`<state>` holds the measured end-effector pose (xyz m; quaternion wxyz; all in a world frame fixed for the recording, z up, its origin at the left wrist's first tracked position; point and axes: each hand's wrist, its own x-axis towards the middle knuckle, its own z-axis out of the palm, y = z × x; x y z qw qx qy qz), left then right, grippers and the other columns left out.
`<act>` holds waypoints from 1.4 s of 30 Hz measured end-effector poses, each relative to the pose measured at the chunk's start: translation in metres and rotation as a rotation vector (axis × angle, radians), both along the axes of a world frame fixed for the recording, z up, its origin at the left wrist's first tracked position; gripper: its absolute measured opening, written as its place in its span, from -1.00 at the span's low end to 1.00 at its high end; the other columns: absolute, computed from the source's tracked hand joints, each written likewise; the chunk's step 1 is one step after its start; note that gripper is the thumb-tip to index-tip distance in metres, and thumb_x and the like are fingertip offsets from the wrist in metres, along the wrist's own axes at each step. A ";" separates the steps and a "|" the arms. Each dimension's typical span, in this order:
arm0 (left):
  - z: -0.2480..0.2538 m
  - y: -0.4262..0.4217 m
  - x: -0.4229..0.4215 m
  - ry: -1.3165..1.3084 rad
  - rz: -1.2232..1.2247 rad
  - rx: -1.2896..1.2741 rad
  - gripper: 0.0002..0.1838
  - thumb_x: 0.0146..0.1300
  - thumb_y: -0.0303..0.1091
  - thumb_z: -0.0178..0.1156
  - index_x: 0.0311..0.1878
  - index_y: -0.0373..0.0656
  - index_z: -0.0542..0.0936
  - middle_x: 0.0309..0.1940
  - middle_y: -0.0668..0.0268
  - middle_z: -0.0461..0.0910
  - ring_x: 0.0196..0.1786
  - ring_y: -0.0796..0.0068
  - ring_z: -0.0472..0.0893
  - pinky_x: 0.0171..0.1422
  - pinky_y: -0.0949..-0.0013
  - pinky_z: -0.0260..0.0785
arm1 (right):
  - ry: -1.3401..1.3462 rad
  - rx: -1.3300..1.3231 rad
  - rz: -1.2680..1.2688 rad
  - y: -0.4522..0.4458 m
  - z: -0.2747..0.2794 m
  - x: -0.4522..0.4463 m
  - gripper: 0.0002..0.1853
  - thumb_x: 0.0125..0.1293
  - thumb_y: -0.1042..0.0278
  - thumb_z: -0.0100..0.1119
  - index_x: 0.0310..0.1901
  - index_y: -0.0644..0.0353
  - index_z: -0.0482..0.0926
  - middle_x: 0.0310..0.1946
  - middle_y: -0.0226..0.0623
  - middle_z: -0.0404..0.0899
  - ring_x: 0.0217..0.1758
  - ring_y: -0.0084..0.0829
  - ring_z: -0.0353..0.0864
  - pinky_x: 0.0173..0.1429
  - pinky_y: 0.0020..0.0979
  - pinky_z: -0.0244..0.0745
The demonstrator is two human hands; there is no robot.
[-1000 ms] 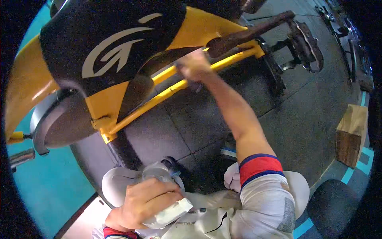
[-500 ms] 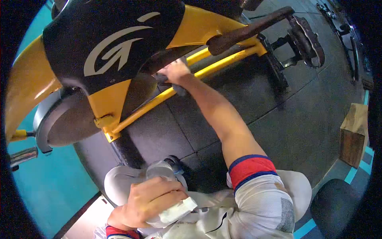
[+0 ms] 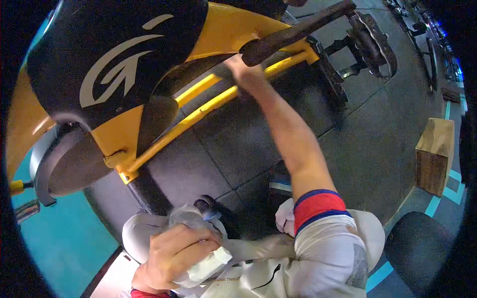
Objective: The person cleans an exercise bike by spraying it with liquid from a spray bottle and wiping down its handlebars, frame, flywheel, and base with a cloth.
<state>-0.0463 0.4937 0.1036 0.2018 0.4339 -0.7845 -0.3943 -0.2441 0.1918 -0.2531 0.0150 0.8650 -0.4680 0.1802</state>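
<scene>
My left hand (image 3: pixel 181 251) is wrapped round a clear spray bottle (image 3: pixel 186 217) with a white trigger head, held low over my lap. My right arm reaches forward to a yellow and black exercise bike (image 3: pixel 141 64). Near the bike's lower yellow bars (image 3: pixel 203 110), just under the crank arm (image 3: pixel 298 32), my right hand (image 3: pixel 243 72) is blurred by motion. Its fingers are partly hidden, and a dark cloth-like thing shows faintly beneath it. The black pedal (image 3: pixel 372 44) lies to the right of that hand.
A wooden block (image 3: pixel 435 156) stands on the floor at the right, with a dark rounded object (image 3: pixel 420 248) below it. The bike's round flywheel cover (image 3: pixel 77 164) is at the left. Dark floor tiles (image 3: pixel 228 149) lie under the bike.
My right hand went left along the yellow bars, then back to the right toward the crank. My left hand still grips the bottle. The view has shifted slightly.
</scene>
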 end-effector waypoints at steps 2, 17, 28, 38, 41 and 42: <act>-0.001 0.001 0.003 0.012 -0.016 -0.024 -0.64 -0.15 -0.33 0.37 -0.21 -0.22 0.66 -0.23 0.25 0.65 -0.38 0.37 0.61 -0.38 0.39 0.48 | -0.020 0.049 -0.280 -0.007 0.016 -0.042 -0.72 0.29 0.25 -0.01 -0.12 0.21 0.61 -0.17 -0.17 0.58 0.02 -0.06 0.53 0.24 0.04 0.33; 0.007 0.020 0.006 -0.016 -0.042 -0.033 -0.59 -0.14 -0.30 0.31 -0.13 -0.18 0.65 -0.18 0.28 0.64 -0.32 0.37 0.62 -0.42 0.37 0.48 | -0.634 0.255 -0.954 0.004 0.025 -0.139 -0.38 0.19 0.39 0.10 0.35 -0.06 0.36 0.26 0.17 0.28 0.25 0.14 0.39 0.31 -0.06 0.35; 0.008 0.021 0.006 0.072 -0.247 0.108 -0.40 -0.07 -0.36 0.24 0.15 -0.25 0.48 0.10 0.14 0.47 -0.07 0.25 0.54 -0.39 0.33 0.52 | -0.311 0.373 -0.304 0.210 0.037 0.148 -0.14 0.14 0.16 0.30 0.45 0.18 0.14 0.44 0.46 -0.20 0.53 0.40 -0.27 0.52 0.27 -0.27; 0.023 0.053 0.031 0.063 -0.134 0.092 -0.51 0.05 -0.32 0.07 0.08 -0.32 0.47 0.02 0.16 0.44 -0.09 0.23 0.52 -0.26 0.29 0.53 | -0.643 0.542 -0.261 0.259 0.030 0.236 -0.27 0.17 0.29 0.27 0.34 0.36 0.23 0.29 0.37 0.14 0.32 0.35 0.16 0.41 0.21 0.06; 0.026 0.057 0.039 0.071 -0.112 0.087 -0.49 0.02 -0.34 0.11 0.10 -0.30 0.47 0.02 0.16 0.46 -0.06 0.21 0.53 -0.21 0.26 0.54 | -0.562 0.960 -0.084 0.313 0.007 0.354 -0.27 0.33 0.14 0.12 0.33 0.56 0.15 0.39 0.50 -0.08 0.43 0.37 0.06 0.48 0.07 0.07; 0.027 0.057 0.041 0.068 -0.111 0.091 -0.48 0.00 -0.35 0.13 0.10 -0.29 0.47 0.02 0.17 0.46 -0.04 0.20 0.53 -0.19 0.25 0.54 | -0.444 1.082 0.005 0.319 0.030 0.360 -0.27 0.35 0.07 0.08 0.33 0.53 0.17 0.39 0.50 -0.03 0.43 0.41 0.05 0.49 0.08 0.04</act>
